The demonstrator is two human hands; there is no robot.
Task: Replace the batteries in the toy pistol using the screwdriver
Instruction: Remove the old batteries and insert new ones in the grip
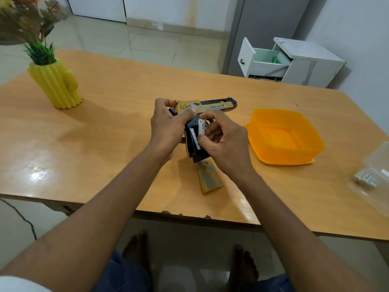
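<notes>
Far left on the counter point(105, 127): yellow cactus pot point(55, 85), plant top cropped. Centre: left hand point(168, 127) clenched round the toy pistol point(207, 106), raised over the wood. Right hand point(223, 142) pinching a battery point(201, 127) at the open handle bay, seating hidden by fingers. Below: detached cover point(209, 178). Right: orange tub point(284, 138). Edge: blurred, cropped clear pack point(372, 180), contents unreadable.
</notes>
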